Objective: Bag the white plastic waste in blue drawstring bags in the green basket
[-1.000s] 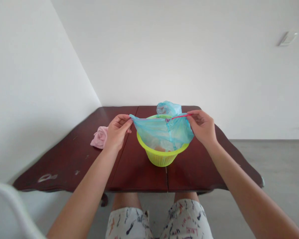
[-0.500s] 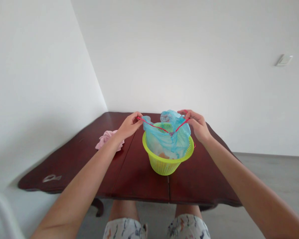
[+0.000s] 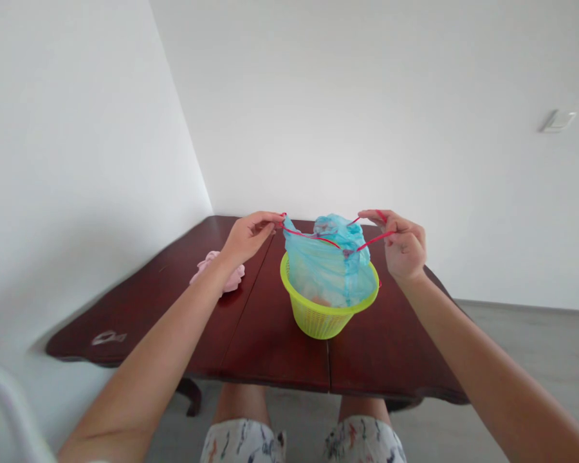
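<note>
1. My left hand, left of centre, pinched the red cord.
2. My right hand, right of centre, held the cord in bent fingers.
3. The filmy blue bag sat mid-frame in a perforated basket.

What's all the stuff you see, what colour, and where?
Table: 1, dark red-brown, in front
Basket: 1, yellow-green, on table
Bag: 1, blue, in and above basket
Drawstring: at least 1, red, along bag's top
Bunched plastic: 1, blue, behind basket, maybe the same bag
Cloth: 1, pink, on table, left
Walls: 2, white, ahead and left
Wall fitting: 1, white, right
Floor: 1, grey, right and below
Curved thing: 1, white, bottom left, unclear
Shorts: 1 pair, white, patterned, below table
Legs: 2, bare, at table's near edge
Arms: 2, bare, over table
Left hand: 1, bare, pinching bag edge and drawstring
Right hand: 1, bare, holding drawstring
</note>
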Motion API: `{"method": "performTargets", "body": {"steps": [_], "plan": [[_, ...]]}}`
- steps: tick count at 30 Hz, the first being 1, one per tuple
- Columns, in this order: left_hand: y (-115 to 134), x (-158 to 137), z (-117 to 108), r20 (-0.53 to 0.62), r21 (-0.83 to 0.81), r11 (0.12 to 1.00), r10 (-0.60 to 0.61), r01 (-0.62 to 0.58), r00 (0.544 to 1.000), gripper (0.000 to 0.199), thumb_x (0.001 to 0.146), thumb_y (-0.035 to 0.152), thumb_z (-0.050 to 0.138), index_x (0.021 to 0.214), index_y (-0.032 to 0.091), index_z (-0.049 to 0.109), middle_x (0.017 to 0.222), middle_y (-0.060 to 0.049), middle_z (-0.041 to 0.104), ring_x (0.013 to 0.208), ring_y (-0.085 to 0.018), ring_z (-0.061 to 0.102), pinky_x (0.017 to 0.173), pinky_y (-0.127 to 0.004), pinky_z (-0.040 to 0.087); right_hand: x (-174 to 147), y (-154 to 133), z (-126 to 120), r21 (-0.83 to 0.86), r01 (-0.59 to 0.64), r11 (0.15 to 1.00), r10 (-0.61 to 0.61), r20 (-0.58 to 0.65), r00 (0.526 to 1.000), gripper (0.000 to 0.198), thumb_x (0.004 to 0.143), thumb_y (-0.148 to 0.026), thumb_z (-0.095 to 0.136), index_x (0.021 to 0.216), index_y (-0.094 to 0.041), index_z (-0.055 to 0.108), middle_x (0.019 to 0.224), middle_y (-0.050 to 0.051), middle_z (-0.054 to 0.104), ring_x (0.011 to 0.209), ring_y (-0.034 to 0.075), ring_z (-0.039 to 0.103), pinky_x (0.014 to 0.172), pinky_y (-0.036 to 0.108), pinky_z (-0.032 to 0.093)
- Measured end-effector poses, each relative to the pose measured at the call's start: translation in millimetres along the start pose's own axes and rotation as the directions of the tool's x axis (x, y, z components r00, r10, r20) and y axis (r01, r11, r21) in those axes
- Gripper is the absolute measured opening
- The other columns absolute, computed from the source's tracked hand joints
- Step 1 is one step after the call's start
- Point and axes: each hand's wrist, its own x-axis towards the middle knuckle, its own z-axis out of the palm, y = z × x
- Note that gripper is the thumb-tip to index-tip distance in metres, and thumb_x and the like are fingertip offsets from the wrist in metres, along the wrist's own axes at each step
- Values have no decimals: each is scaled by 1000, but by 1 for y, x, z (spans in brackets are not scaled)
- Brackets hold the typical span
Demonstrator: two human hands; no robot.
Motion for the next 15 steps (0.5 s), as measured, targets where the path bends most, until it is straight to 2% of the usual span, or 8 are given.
{"method": "performTargets", "body": {"steps": [3, 6, 10, 12, 15], "plan": [[5, -2, -6, 118, 97, 993, 57, -68, 991, 35, 111, 47, 80, 137, 25, 89, 140, -15, 87, 121, -28, 86, 111, -44, 68, -4, -12, 2, 13, 44, 999, -44, -1, 999, 11, 70, -22, 58, 60, -26, 55, 114, 8, 92, 119, 39, 86, 114, 62, 63], [15, -9, -8, 163, 216, 965, 117, -151, 980, 26, 109, 44, 84, 127, 27, 90, 131, -11, 87, 117, -26, 84, 108, -41, 67, -9, -26, 3, 26, 74, 997, -74, 3, 997, 12, 72, -23, 59, 61, -26, 57, 114, 9, 91, 116, 39, 86, 106, 60, 66], [36, -16, -13, 162, 330, 917, 178, -223, 971, 18, 109, 42, 85, 108, 25, 86, 113, -7, 83, 104, -23, 79, 99, -37, 64, -21, -52, 3, -25, 130, 991, -130, -9, 991, 15, 80, -26, 64, 65, -27, 65, 107, 11, 88, 117, 41, 84, 104, 60, 67], [50, -20, -17, 157, 371, 895, 202, -247, 967, 19, 109, 42, 85, 106, 24, 85, 110, -6, 80, 99, -22, 75, 94, -36, 63, -31, -69, 3, -84, 163, 983, -163, 4, 987, 18, 89, -28, 68, 71, -27, 73, 107, 11, 86, 116, 40, 82, 105, 60, 65], [74, -26, -24, 98, 395, 890, 204, -226, 974, 21, 111, 44, 81, 111, 25, 88, 110, -7, 76, 96, -22, 72, 88, -34, 61, -47, -94, -2, -221, 206, 953, -207, 19, 978, 21, 102, -33, 71, 83, -31, 81, 111, 11, 84, 108, 38, 78, 98, 61, 65]]}}
